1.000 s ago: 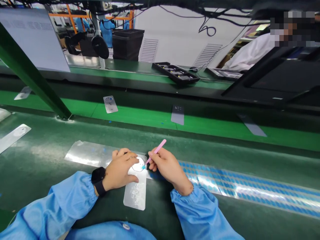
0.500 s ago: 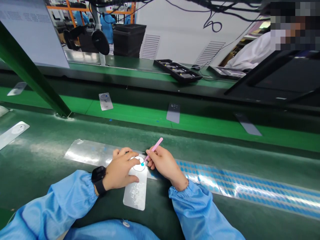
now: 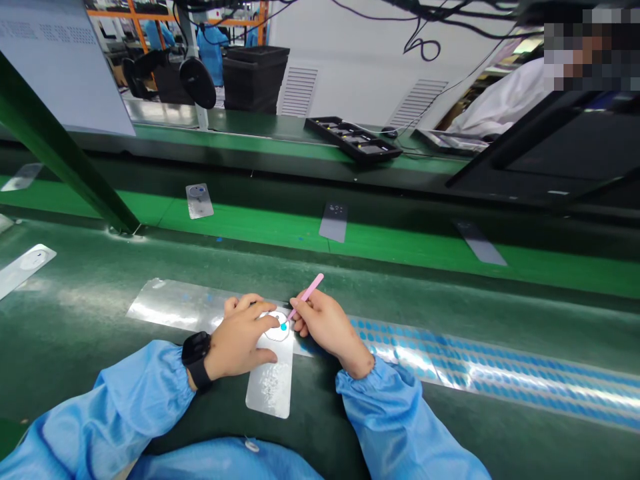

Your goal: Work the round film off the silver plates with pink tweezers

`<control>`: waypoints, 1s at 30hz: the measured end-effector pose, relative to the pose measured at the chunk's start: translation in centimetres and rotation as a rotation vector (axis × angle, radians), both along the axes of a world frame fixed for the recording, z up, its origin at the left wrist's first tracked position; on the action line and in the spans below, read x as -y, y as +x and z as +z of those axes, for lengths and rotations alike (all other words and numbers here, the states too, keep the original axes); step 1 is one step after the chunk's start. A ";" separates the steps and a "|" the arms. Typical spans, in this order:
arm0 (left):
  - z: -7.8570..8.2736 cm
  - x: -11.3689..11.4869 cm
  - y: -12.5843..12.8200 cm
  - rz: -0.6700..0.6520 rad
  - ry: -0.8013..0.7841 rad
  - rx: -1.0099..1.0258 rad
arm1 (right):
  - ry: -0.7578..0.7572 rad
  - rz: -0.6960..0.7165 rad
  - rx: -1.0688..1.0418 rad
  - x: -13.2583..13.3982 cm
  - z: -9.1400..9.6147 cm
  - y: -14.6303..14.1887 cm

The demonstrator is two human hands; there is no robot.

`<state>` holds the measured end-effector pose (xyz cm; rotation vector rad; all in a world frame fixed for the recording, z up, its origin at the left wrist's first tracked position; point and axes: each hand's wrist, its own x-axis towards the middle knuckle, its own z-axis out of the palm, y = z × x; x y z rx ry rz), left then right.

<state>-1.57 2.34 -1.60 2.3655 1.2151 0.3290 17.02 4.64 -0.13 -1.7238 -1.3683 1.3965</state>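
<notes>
A silver rectangular plate [image 3: 270,383] lies on the dark green bench in front of me. My left hand [image 3: 240,340] rests on its upper end, fingers curled and pressing it down beside a round marking. My right hand [image 3: 323,327] pinches pink tweezers [image 3: 305,295], whose tip touches a small blue round sticker [image 3: 284,327] on that round marking. A long shiny strip of blue round stickers [image 3: 475,377] runs to the right from under my right hand.
Similar silver plates lie on the green conveyor: plate [image 3: 199,200], plate [image 3: 334,222], plate [image 3: 479,243], and another plate [image 3: 23,267] at the bench's left. A green slanted post [image 3: 65,157] stands left. A black tray [image 3: 353,140] and a person in white [image 3: 500,100] are beyond.
The tweezers' tip with the blue sticker has moved slightly left onto the plate's round marking. The plates on the conveyor have drifted left. My left hand stays put.
</notes>
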 end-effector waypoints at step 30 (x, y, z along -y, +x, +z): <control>2.7 0.2 1.1 -0.062 0.015 -0.289 | 0.079 -0.089 -0.154 0.3 -1.4 0.4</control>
